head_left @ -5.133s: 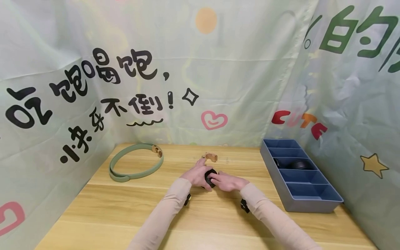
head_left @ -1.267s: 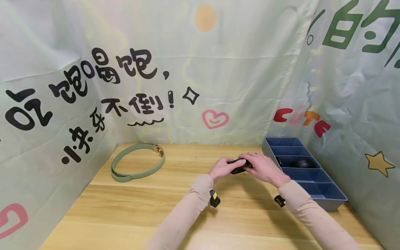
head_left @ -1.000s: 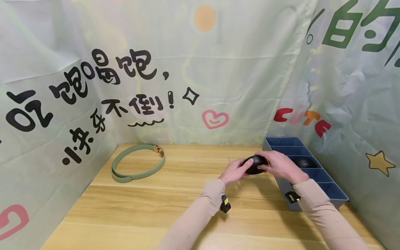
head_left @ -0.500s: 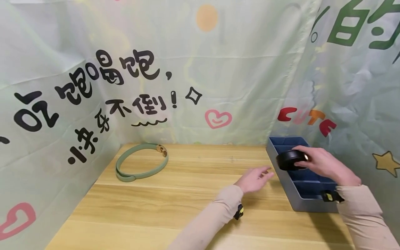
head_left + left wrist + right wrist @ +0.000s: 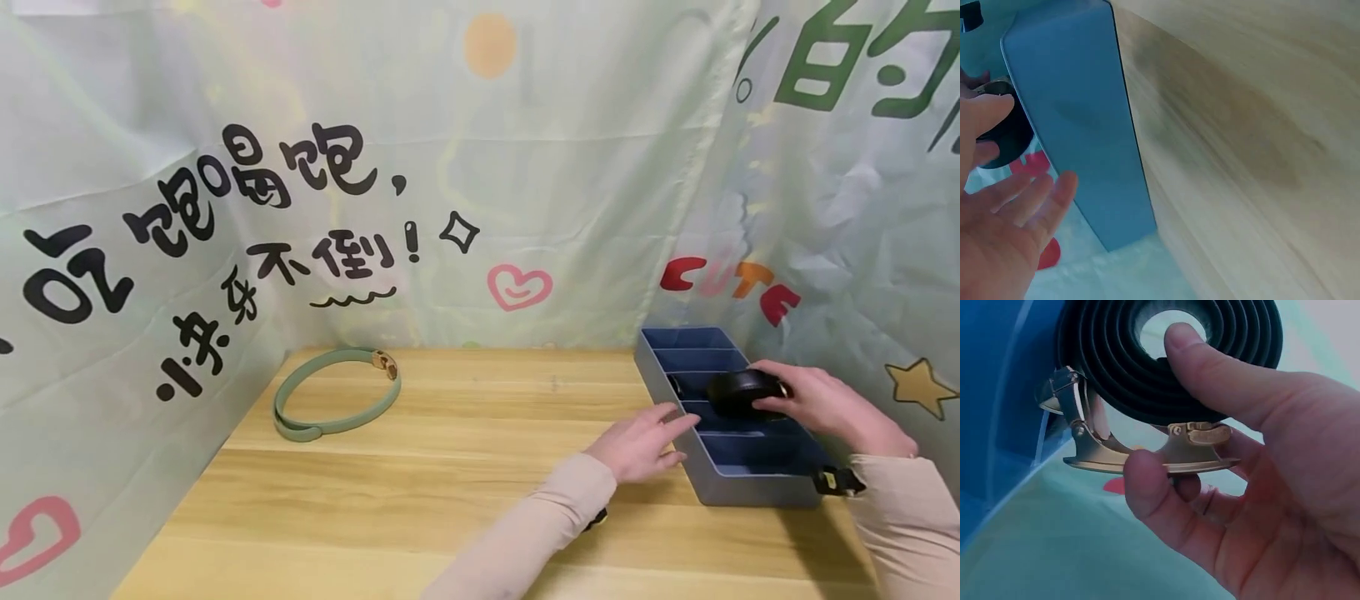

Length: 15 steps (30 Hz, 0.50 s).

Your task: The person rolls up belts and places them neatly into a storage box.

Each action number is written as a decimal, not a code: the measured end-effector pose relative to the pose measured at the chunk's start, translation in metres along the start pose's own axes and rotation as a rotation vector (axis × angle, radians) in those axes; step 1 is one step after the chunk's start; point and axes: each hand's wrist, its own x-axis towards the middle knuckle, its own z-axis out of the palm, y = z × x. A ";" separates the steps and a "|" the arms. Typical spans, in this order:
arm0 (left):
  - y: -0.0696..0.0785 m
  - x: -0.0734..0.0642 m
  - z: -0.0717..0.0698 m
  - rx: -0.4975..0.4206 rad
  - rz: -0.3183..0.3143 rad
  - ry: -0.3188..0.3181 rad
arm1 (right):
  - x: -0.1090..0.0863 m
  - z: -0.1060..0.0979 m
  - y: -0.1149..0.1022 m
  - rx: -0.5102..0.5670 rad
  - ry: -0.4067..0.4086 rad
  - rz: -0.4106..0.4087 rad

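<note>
The right hand (image 5: 832, 408) pinches a coiled black belt (image 5: 738, 393) over the blue divided box (image 5: 765, 492). The left hand (image 5: 637, 443), fingers apart, is near the box's side.

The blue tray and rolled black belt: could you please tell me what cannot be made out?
Head: dark item in the blue tray, mostly hidden by the rolled black belt.
Head: gold buckle, largely hidden by the right hand.
Left wrist: the tray's inside, hidden by its side wall.
Right wrist: the belt's top, cut off by the upper edge.
</note>
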 end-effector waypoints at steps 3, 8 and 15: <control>0.004 -0.001 0.001 0.059 0.060 -0.067 | 0.001 0.008 0.001 0.026 -0.025 -0.003; 0.007 -0.004 0.005 0.074 0.096 -0.177 | 0.007 0.021 0.000 0.048 -0.074 -0.013; 0.007 -0.003 0.006 -0.003 0.057 -0.252 | 0.014 0.037 0.008 0.001 -0.162 -0.042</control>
